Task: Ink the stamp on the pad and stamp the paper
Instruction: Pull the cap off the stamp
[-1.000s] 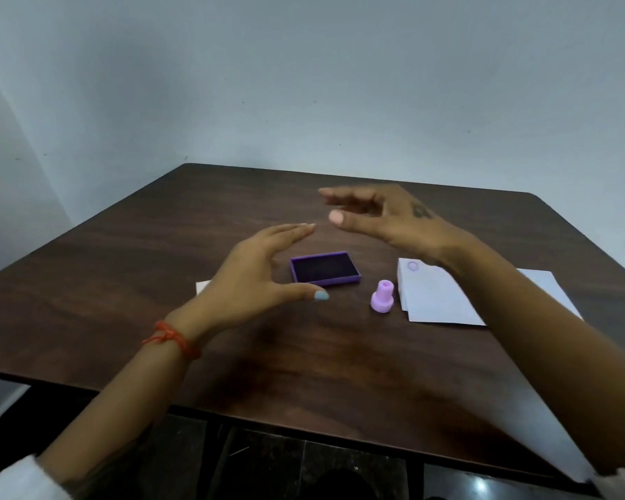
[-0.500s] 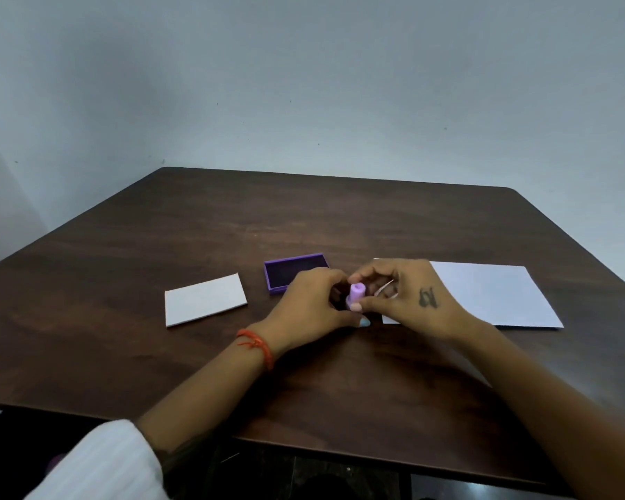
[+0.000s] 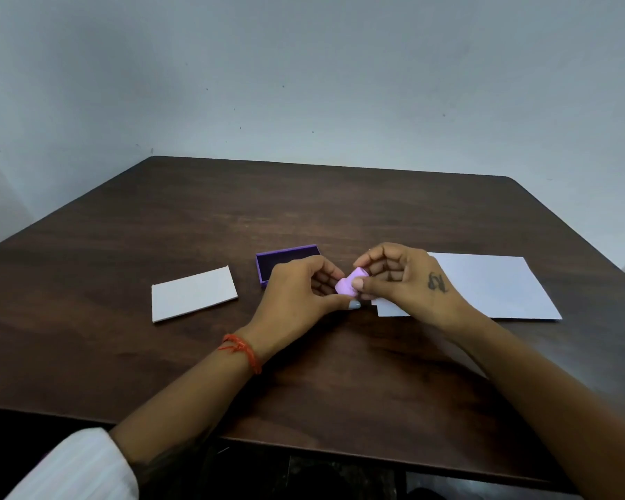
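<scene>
Entering from the near edge: two bare forearms over a dark wooden worktop (image 3: 340,218); a white sleeve (image 3: 73,467) covers the left elbow at the lower left corner, cut off by the frame. A red thread band (image 3: 240,351) circles the left wrist.

Left hand (image 3: 296,301): fingers curled, thumb and fingertips closed on the lower end of the stamp (image 3: 349,283). Right hand (image 3: 401,279): fingers bent, thumb and forefinger pinching the stamp's upper end; a dark mark shows on the back of this hand. The stamp is pale purple, held tilted between both hands above the worktop, between pad and paper. Its printing face is hidden; whether it carries ink cannot be told.

Card (image 3: 193,294): white, rectangular, flat, well left of the hands, apart from everything else.

Pad (image 3: 285,259): shallow purple open tray with a dark inked interior; its near right corner is hidden behind the left hand.

Paper (image 3: 491,286): white sheet lying flat on the right; its left part is covered by the right hand. A smaller white piece (image 3: 390,308) shows below that hand, seemingly a corner of stacked sheets; its extent cannot be made out.

Open room: broad bare wood at the far half, along the near edge, and left of the card. Far right corner rounded. Beyond, a plain pale wall (image 3: 304,84).
</scene>
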`<act>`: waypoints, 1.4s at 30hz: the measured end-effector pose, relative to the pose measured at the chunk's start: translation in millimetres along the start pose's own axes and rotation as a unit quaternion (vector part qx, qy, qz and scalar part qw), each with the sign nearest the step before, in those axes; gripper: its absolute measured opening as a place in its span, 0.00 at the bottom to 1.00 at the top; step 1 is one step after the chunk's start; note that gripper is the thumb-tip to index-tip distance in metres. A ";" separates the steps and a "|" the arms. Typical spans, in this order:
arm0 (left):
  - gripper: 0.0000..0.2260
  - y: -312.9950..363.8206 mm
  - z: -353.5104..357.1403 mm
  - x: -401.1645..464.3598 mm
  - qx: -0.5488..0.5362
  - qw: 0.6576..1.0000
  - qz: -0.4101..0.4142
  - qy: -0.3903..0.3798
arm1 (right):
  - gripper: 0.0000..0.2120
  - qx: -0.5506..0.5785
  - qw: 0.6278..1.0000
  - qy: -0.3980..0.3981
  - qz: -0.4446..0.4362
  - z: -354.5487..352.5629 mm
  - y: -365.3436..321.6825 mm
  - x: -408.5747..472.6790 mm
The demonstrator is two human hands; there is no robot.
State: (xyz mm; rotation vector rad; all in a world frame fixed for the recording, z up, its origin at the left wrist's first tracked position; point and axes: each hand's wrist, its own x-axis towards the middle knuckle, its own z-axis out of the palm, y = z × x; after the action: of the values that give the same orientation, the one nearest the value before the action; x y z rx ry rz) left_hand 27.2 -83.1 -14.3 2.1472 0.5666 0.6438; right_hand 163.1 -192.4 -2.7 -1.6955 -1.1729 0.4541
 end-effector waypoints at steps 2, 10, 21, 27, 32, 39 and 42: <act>0.14 1.5 -0.1 -1.4 0.002 1.000 0.007 0.005 | 0.08 0.000 1.000 0.007 0.004 0.5 -1.3 -1.0; 0.15 2.3 -0.7 -2.4 0.022 1.000 0.011 -0.003 | 0.08 -0.049 0.999 -0.012 -0.010 0.4 -1.5 -2.1; 0.14 2.4 0.8 -4.0 0.023 1.000 0.016 -0.002 | 0.08 -0.059 0.998 0.015 -0.005 1.5 -0.1 -4.8; 0.14 1.8 1.2 -3.7 0.020 1.000 0.020 -0.003 | 0.09 -0.057 0.998 0.018 0.007 4.1 0.8 -4.7; 0.14 0.9 1.4 -3.4 0.022 0.999 0.023 -0.002 | 0.07 -0.050 0.999 0.012 0.007 2.5 3.3 -3.7; 0.14 -0.3 1.7 -3.4 0.014 1.000 0.026 -0.002 | 0.04 0.018 0.999 -0.012 0.042 1.1 2.7 -2.6; 0.14 -1.8 2.0 -3.0 0.012 1.000 0.020 -0.004 | 0.02 0.098 0.991 -0.009 0.086 -4.9 3.3 -1.5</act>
State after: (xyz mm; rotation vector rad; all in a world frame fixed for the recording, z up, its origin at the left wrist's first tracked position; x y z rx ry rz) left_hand 25.9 -84.9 -17.5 2.1873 0.5294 0.6528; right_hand 167.7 -196.3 -3.7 -1.6302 -0.9649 0.6702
